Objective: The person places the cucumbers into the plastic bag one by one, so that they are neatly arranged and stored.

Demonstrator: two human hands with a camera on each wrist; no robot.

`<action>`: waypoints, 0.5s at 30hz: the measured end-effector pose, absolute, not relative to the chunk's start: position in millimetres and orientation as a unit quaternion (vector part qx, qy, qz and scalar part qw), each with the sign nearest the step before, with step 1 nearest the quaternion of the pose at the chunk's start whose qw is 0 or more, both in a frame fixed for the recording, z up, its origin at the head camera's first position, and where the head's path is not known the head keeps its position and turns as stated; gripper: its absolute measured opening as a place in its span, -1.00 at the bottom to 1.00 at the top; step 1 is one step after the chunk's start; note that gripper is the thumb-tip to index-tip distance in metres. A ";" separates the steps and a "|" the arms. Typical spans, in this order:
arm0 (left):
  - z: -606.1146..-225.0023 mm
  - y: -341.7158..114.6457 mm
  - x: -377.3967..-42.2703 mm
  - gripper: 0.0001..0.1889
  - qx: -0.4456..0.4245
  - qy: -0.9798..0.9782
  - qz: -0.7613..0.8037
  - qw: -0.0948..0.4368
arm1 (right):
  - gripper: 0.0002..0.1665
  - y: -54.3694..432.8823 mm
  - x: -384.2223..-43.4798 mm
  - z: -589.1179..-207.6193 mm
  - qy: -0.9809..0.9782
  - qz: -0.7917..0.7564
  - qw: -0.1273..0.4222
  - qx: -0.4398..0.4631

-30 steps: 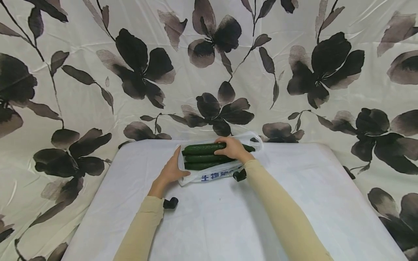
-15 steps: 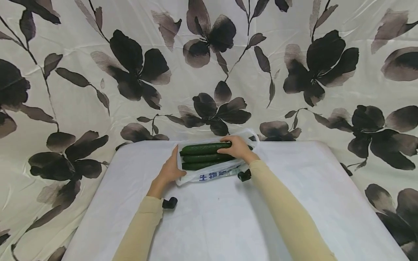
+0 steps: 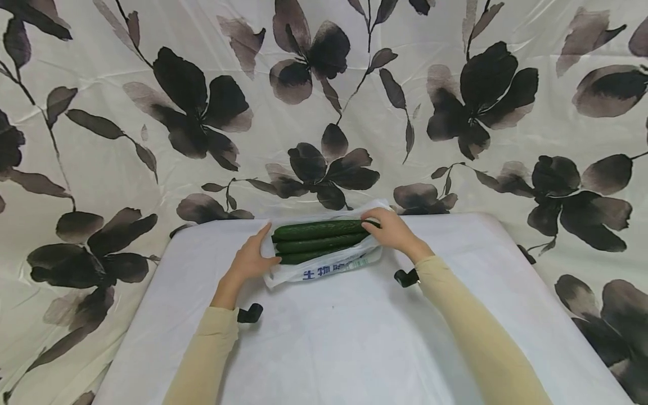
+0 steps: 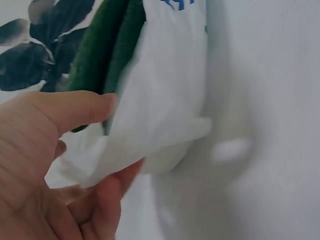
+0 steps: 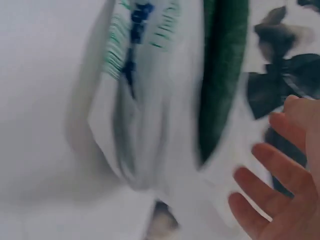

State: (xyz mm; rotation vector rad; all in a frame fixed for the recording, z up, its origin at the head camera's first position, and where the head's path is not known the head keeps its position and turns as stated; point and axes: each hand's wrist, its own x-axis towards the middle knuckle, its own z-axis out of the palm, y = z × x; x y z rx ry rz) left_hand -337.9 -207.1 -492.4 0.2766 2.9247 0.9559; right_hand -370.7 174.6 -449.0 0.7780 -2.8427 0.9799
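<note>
Three dark green cucumbers (image 3: 319, 229) lie side by side in a white plastic bag (image 3: 324, 271) with blue lettering, its mouth uppermost. At the left end, my left hand (image 3: 246, 259) holds the bag; the left wrist view shows its thumb over the bag's edge by the cucumbers and fingers curled beneath the plastic. My right hand (image 3: 395, 230) is at the other end, partly covering the cucumber tips in the head view. In the right wrist view its fingers (image 5: 272, 200) are spread and loosely bent beside a cucumber (image 5: 222, 80), holding nothing.
The bag rests near the far edge of a table covered with a white cloth (image 3: 324, 349). A pale curtain with dark flowers (image 3: 324, 169) hangs right behind it. A small black wrist camera (image 3: 250, 313) sits below each hand.
My right hand has let go of the top cucumber and moved right to the cucumbers' ends. The left hand stays at the bag's left end. The head view has shifted slightly.
</note>
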 end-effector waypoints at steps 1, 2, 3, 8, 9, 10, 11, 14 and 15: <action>-488.1 -209.5 -334.5 -0.02 0.090 0.948 0.305 0.023 | -0.64 178.9 -366.0 -442.6 -0.913 0.318 0.021 0.256; -484.0 -212.5 -331.1 -0.05 0.091 0.950 0.300 0.020 | -0.65 184.0 -361.3 -436.7 -0.910 0.321 0.024 0.261; -479.7 -215.3 -327.6 -0.08 0.091 0.951 0.295 0.016 | -0.66 189.8 -356.6 -431.0 -0.908 0.324 0.027 0.265; -458.0 -232.7 -310.8 -0.22 0.088 0.964 0.252 0.013 | -0.69 225.1 -338.3 -407.6 -0.909 0.322 0.050 0.259; -453.5 -236.6 -307.7 -0.24 0.085 0.967 0.239 0.014 | -0.68 232.9 -335.3 -404.0 -0.912 0.317 0.054 0.256; -449.3 -241.1 -304.7 -0.26 0.083 0.970 0.226 0.017 | -0.69 240.8 -332.8 -400.9 -0.914 0.312 0.057 0.253; -445.5 -246.0 -301.6 -0.28 0.080 0.973 0.214 0.020 | -0.69 248.7 -330.5 -398.3 -0.917 0.304 0.060 0.249; -435.9 -263.1 -293.4 -0.33 0.074 0.980 0.184 0.020 | -0.68 271.4 -324.7 -390.6 -0.928 0.282 0.069 0.235; -433.7 -269.4 -291.2 -0.33 0.072 0.981 0.177 0.019 | -0.69 278.7 -323.0 -387.7 -0.931 0.275 0.073 0.230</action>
